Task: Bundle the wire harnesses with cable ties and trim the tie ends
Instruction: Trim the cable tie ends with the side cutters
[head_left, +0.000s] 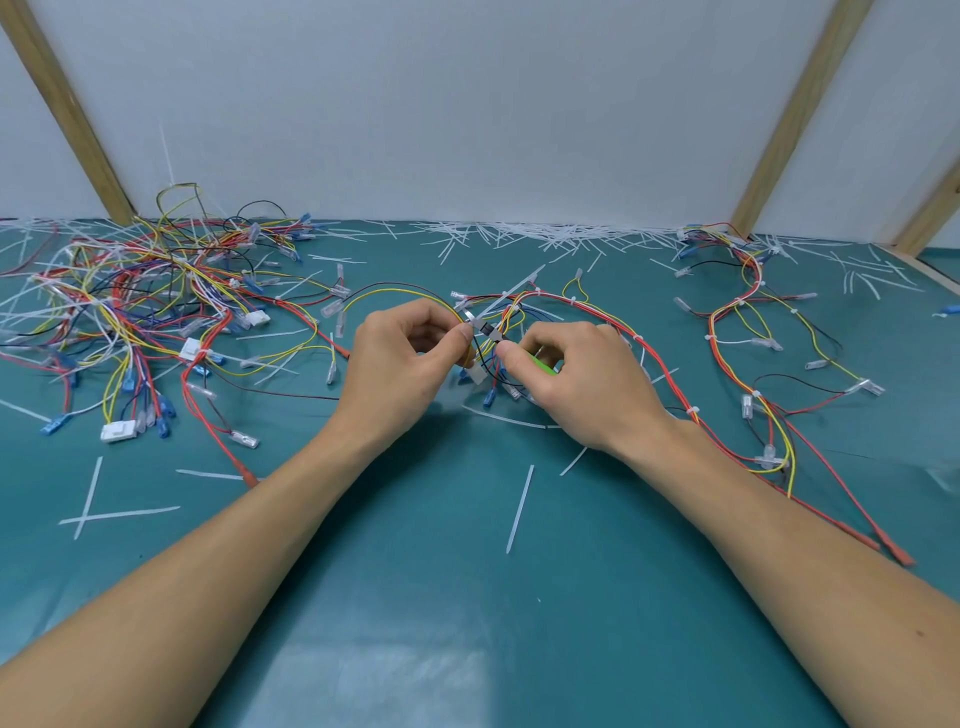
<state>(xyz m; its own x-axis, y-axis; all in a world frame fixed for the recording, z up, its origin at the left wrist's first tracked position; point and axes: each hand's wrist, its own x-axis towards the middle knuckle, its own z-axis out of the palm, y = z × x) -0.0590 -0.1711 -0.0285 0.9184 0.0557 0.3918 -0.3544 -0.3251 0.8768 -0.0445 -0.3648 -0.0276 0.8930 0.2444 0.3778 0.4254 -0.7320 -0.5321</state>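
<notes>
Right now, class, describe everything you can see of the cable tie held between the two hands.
The cable tie is a thin, whitish translucent strip, plastic by its look. Its long untrimmed tail slants up and away to the right, over the red and yellow wires of the harness. Its lower end lies between the left hand and the right hand, whose fingers pinch it above the teal mat.

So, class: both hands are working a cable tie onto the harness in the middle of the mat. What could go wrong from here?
1. The left hand and right hand pinch the tie among thin loose wires; one could be left out or nipped.
2. The right hand also holds a green-handled tool close to the fingers and wires, so a slip might nick either.
3. Cut tie ends litter the mat; they could be bundled in.
</notes>
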